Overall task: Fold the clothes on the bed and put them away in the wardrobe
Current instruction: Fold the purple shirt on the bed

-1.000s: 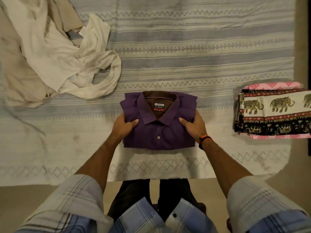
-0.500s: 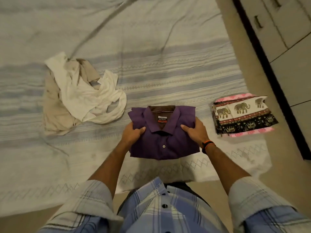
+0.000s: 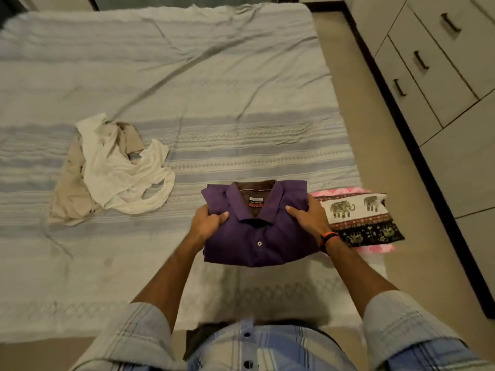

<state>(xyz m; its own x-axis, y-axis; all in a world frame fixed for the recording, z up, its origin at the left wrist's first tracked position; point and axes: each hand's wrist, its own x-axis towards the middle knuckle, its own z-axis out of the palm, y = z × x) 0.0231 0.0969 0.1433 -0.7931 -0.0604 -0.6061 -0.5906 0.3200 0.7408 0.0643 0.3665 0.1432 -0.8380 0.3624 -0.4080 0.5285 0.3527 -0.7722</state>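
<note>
Head view: left hand (image 3: pixel 207 223) and right hand (image 3: pixel 308 219) pinch the folded shirt (image 3: pixel 257 228) at both edges; soft, light, probably sags unless supported underneath.

Your folded purple shirt (image 3: pixel 257 236) carries a neck label (image 3: pixel 256 202) inside the collar, white band above a red one, small dark brand lettering on the white band too blurred to read, no other text legible.
</note>
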